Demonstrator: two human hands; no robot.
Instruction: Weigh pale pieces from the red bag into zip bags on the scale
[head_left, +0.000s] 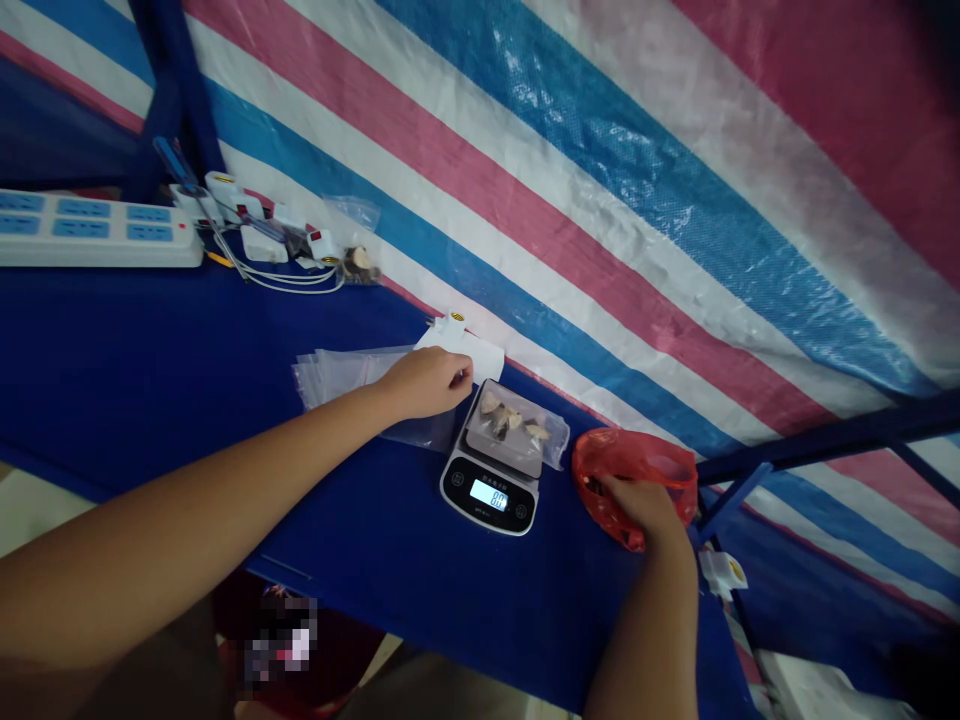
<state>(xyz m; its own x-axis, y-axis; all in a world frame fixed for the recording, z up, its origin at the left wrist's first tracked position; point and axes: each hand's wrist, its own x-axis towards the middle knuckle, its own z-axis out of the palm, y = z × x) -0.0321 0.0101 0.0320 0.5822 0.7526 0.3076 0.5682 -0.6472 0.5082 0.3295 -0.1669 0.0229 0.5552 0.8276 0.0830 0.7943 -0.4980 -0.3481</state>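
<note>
My right hand (pixel 646 505) is in the mouth of the red bag (pixel 637 462), right of the scale (pixel 489 490); my fingers are hidden, so I can't tell the grip. My left hand (pixel 424 383) lies curled on the clear bags (pixel 337 372), hold unclear. A pouch (pixel 551 440) of pale pieces sits on the scale.

A makeshift weighing and packing spot, more market stall or small workshop than home. I am at a table (pixel 150 380) covered in blue cloth. Behind it a tarpaulin (pixel 600 200) striped pink, white and blue hangs in place of a wall, next to a blue metal frame (pixel 825 440). On the cloth stands a small digital scale (pixel 491 480), display lit, with a clear pouch (pixel 525 425) of pale pieces on its pan. Around it lie a stack of clear bags (pixel 337 372), white paper labels (pixel 469 348) and a red plastic bag (pixel 637 465). Far left lies a white power strip (pixel 90 230) with small white plugs (pixel 259 240) and cables.
</note>
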